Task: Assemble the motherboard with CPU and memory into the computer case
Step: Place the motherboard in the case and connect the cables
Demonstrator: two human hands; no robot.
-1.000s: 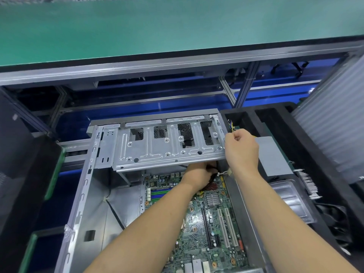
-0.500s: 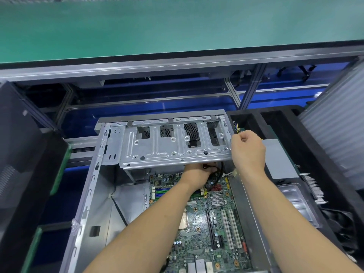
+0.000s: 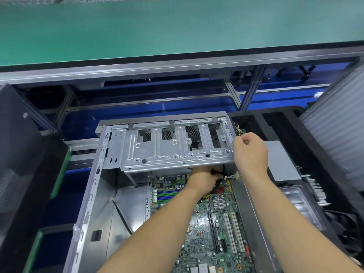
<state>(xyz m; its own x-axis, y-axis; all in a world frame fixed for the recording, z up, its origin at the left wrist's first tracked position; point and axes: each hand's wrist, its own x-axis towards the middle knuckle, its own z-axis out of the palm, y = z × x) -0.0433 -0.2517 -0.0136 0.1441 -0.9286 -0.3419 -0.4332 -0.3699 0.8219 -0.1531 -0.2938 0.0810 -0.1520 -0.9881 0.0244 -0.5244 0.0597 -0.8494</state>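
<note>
Our right hand [image 3: 250,152] has its fingers curled into a loose fist at the far right corner of the case [image 3: 86,209], pinching a thin bundle of coloured wires [image 3: 239,130] that rises just above the knuckles and runs over the case's right wall. Our left hand [image 3: 204,177] reaches in under the near edge of the drive cage [image 3: 173,148]; its fingers are curled around a black cable [image 3: 215,187] there, though the fingertips themselves are hidden beneath the cage, so we cannot tell exactly how they grip. A small white connector [image 3: 234,176] sits between our two wrists, against the right wall. Further out, the motherboard [image 3: 204,233] lies flat on the floor of the case, towards its right side, with the coloured memory slots [image 3: 167,196] near the cage, a finned heatsink [image 3: 219,202] beside them and the long white expansion slots [image 3: 232,233] running towards the near edge. We judge the board to be already seated, so the main step looks done; whether it is screwed down we cannot tell. The CPU socket is largely covered by our left forearm, and we see no cooler over it. We cannot tell whether memory sticks are fitted. What seems left is routing and plugging the front cables, which is what both hands appear busy with. To the right of the case a black foam tray [image 3: 295,123] holds a grey plate [image 3: 281,160].
</note>
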